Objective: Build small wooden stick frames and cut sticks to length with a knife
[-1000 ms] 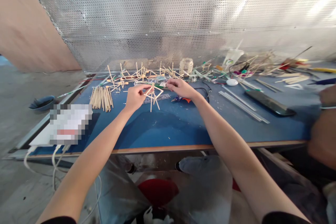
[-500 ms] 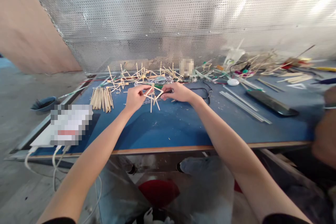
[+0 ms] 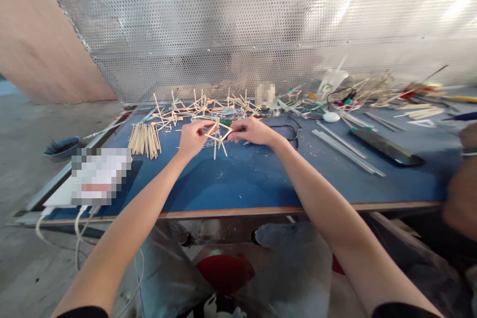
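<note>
Between my hands, a small frame of joined wooden sticks (image 3: 218, 137) is held above the blue tabletop (image 3: 223, 184), a diamond shape with sticks pointing down from it. My left hand (image 3: 193, 138) pinches its left side. At its right corner, my right hand (image 3: 251, 130) has thumb and fingers closed on it. Part of a clear ruler-like strip shows behind the frame, largely covered by the hands. A bundle of loose wooden sticks (image 3: 144, 140) lies left of my left hand. More stick frames (image 3: 203, 107) stand behind both hands.
A white box with cables (image 3: 61, 194) sits at the left edge. Clear rods (image 3: 346, 151) and a long black tray (image 3: 385, 146) lie to the right, with a small white lid (image 3: 331, 117) behind. Another person's arm (image 3: 462, 189) rests at the far right. Perforated metal (image 3: 238, 25) closes off the back.
Almost nothing differs. My right fingers have shifted slightly at the frame's right corner; the frame and my left hand stay in place.
</note>
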The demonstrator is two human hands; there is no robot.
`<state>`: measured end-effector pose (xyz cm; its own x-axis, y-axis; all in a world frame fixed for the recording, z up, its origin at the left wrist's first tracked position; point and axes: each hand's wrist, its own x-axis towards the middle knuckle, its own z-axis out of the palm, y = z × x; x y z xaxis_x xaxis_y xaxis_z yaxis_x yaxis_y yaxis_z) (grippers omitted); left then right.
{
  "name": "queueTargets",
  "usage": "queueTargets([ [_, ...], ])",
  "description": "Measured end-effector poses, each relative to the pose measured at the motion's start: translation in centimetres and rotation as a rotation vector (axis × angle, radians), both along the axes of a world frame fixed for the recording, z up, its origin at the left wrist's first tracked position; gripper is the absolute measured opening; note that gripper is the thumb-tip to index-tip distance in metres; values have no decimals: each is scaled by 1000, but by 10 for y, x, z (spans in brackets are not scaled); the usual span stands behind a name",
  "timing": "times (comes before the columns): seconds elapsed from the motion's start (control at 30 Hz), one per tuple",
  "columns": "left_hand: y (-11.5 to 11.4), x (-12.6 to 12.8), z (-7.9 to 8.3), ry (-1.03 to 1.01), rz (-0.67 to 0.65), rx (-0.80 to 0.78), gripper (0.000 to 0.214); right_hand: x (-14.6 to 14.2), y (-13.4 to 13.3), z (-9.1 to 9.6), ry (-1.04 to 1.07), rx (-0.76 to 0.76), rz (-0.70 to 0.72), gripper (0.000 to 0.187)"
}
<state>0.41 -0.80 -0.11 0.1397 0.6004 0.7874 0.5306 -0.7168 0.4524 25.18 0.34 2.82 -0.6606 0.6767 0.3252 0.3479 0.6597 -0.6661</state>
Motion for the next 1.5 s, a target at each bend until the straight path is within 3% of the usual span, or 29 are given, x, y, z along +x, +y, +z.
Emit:
queueTargets([
  [0.53, 0, -1, 1, 16, 9, -8, 27, -3, 1, -2, 23, 23, 10, 25],
  [0.9, 0, -1, 1, 13, -1, -12, 29, -11, -2, -7, 84, 72, -72, 17],
  [1.5, -1, -1, 2, 13, -10, -11, 31, -22, 4, -19, 168, 121, -131, 26],
])
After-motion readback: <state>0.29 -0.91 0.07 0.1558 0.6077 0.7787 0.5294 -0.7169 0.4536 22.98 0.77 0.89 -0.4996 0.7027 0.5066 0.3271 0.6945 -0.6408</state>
